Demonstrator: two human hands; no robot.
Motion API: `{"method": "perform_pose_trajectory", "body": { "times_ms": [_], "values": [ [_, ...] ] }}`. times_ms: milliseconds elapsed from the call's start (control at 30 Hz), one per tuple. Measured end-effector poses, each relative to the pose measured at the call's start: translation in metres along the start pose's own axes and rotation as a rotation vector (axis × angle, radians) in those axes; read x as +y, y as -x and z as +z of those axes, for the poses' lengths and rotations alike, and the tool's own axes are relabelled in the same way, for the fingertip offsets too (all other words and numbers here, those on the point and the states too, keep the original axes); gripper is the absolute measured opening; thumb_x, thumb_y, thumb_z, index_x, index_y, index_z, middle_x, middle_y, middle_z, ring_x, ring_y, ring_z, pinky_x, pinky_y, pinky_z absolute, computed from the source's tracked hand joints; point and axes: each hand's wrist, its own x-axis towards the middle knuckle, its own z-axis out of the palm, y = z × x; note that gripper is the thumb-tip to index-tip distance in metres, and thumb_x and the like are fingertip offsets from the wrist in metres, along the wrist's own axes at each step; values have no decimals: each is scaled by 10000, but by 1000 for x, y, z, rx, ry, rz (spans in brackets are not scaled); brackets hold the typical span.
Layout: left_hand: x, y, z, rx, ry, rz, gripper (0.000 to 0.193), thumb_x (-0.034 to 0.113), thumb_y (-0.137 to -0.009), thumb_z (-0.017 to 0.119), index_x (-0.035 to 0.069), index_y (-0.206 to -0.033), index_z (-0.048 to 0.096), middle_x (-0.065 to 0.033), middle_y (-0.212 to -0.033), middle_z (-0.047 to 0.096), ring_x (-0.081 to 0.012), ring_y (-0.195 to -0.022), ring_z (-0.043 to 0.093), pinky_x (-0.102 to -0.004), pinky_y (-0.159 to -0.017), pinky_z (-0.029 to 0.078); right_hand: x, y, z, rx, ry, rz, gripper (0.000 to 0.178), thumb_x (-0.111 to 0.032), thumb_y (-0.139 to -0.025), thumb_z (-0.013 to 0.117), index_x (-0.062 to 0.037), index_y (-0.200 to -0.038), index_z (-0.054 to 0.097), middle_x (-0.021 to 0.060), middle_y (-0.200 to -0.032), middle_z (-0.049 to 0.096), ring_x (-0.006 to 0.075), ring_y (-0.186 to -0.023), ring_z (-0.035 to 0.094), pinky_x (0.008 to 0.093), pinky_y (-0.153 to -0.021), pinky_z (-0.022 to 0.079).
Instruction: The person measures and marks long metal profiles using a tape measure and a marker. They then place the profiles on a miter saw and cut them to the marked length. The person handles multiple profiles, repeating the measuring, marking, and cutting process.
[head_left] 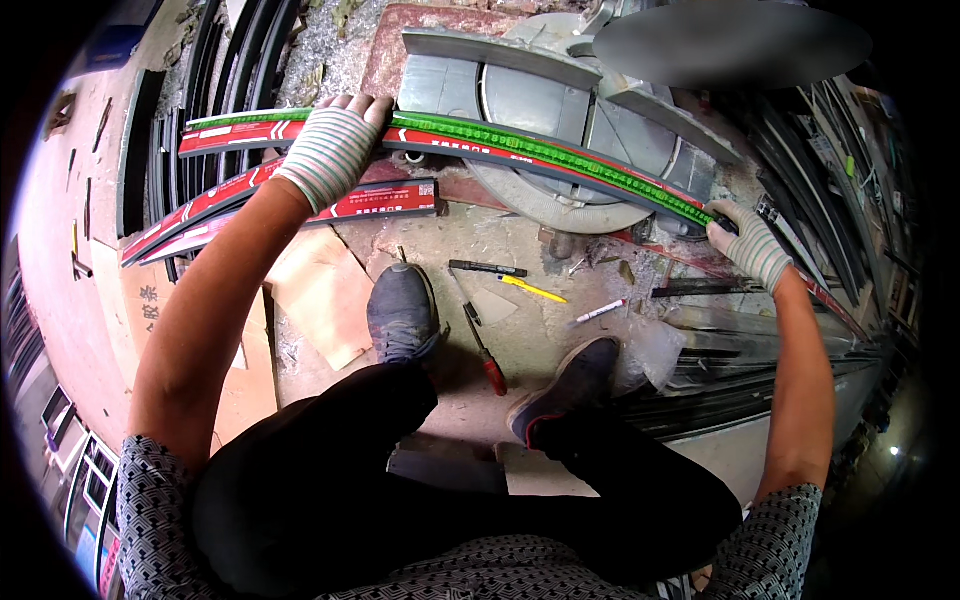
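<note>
The green tape point(470, 131) is best kept flush along the red-faced strip point(235, 138), which is held across the metal machine base point(430, 88), closed in the left grip point(338, 140) and right grip point(748, 240).

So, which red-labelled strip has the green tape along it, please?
The long strip held by the left hand and right hand; the green tape lies on it, the other strips show none.

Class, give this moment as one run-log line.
left hand: gripping red-faced strip; green measuring tape: along strip; right hand: at strip's right end; screwdriver: on floor
</note>
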Motion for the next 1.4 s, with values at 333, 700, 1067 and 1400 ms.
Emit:
{"method": "perform_pose_trajectory", "body": {
  "times_ms": [333, 700, 1067, 1400],
  "values": [
    [1, 1, 0, 6, 20, 5, 572, 107, -869, 676, 17, -1399, 482, -208, -1171, 633, -393, -1085, 614, -481, -994, 468, -20, -17, 9, 54, 86, -73, 389, -291, -940, 642, -11, -1209, 673, 252, -1143, 703, 380, -1088, 671, 406, -987, 502],
    [2, 1, -3, 18, 41, 1, 569, 108, -865, 685, 25, -1393, 489, -206, -1176, 636, -387, -1090, 617, -476, -989, 471, -91, -44, 34, 99, 135, 10, 389, -357, -939, 654, -19, -1121, 716, 228, -1057, 732, 356, -1011, 695, 417, -939, 523],
    [5, 0, -7, -36, 52, -34, 553, 159, -872, 719, 28, -1374, 528, -188, -1204, 645, -368, -1134, 616, -463, -1033, 450, -107, -47, 37, 96, 249, 118, 445, -409, -886, 626, -38, -1110, 725, 281, -1087, 702, 436, -1046, 671, 463, -942, 527],
    [2, 2, -4, 97, 96, 1, 390, 264, -908, 682, 56, -1226, 590, -132, -1103, 678, -319, -1078, 654, -436, -981, 474, -62, -54, 61, 212, 172, -32, 305, -298, -888, 663, -13, -995, 667, 270, -978, 693, 457, -966, 656, 479, -852, 517]
  ]
}}
